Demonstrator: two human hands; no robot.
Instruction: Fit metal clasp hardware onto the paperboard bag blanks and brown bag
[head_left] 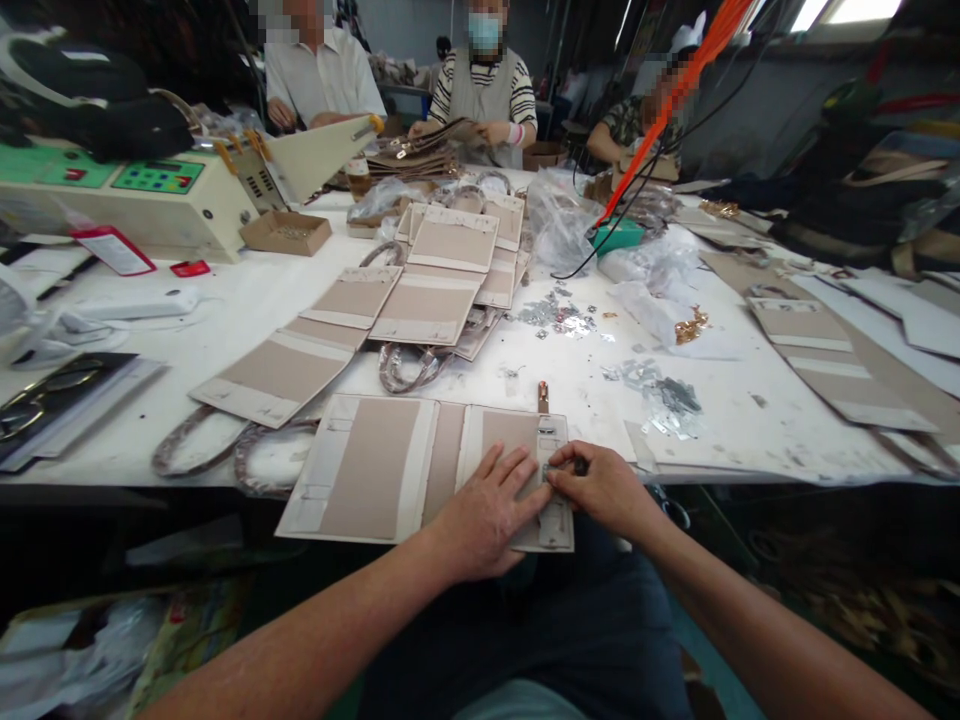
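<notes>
Beige panel (371, 475) at the table's (555, 365) edge

The panel overhung the near edge. The left hand (487, 515) lay on it, fingers loosely spread, gripping nothing visible. The right hand's (600, 485) fingertips pinched together near its right end; what they held was unclear.

left grip (489, 515) lies spread, palm down; right grip (600, 485) is pinched, fingertips apparently together.
</notes>
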